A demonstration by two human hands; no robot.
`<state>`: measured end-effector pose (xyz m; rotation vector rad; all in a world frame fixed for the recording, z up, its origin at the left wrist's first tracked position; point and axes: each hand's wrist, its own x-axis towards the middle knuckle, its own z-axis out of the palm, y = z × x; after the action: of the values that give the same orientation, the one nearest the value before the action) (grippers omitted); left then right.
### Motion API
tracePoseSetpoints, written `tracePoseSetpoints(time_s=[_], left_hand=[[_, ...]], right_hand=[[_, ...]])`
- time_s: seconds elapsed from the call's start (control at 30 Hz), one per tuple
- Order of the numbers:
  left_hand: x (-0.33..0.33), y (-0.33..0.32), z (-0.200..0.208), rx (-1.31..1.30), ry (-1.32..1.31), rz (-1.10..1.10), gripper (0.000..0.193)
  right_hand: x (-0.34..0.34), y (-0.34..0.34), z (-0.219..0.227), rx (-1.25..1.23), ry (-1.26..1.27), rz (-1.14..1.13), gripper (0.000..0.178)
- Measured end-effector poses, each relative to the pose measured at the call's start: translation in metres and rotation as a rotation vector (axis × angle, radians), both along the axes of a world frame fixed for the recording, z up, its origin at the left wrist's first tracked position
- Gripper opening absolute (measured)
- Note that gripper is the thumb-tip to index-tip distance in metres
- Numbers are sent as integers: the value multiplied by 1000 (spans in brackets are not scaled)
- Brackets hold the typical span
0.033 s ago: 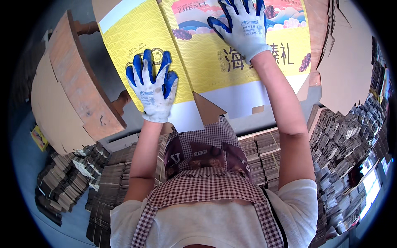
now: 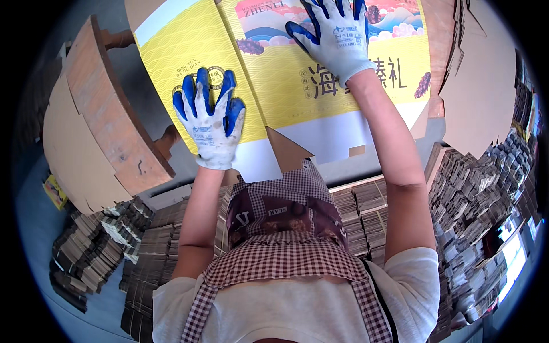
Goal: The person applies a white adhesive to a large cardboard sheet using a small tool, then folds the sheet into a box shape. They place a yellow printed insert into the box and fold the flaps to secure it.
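Note:
A printed cardboard box blank [image 2: 286, 114], yellow with a pink and blue wave picture, dark lettering and white edge flaps, lies printed side up before me. Blue-and-white coated work gloves cover both hands. On the narrower left panel, my left hand [image 2: 209, 117] rests palm down with its fingers apart. My right hand [image 2: 337, 40] is farther away, spread flat over the wide panel, and hides some of the picture and lettering. A crease runs between the two panels. Neither hand grasps anything.
A curved wooden board [image 2: 117, 108] stands at the left, with brown cardboard [image 2: 68, 143] beside it. More brown sheets [image 2: 480, 80] are at the right. Bundled cardboard stacks [image 2: 469, 194] fill the right side, and others [image 2: 148, 268] lie below and left.
The blank's left panel and my left hand have shifted very slightly left. My right hand stays practically where it was.

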<state>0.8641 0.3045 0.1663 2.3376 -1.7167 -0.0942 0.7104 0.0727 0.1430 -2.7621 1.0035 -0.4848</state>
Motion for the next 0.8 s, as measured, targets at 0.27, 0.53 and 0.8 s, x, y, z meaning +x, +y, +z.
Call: tracePoseSetpoints(time_s=[0.27, 0.53, 0.8], left_hand=[[-3, -1, -1, 26, -29, -1, 49], [-4, -4, -6, 48, -59, 1, 49], [0, -6, -2, 7, -20, -2, 47]], right_hand=[[-2, 1, -4, 20, -24, 6, 73], [-3, -2, -4, 30, -18, 8, 73], [8, -11, 2, 37, 12, 17, 75]])
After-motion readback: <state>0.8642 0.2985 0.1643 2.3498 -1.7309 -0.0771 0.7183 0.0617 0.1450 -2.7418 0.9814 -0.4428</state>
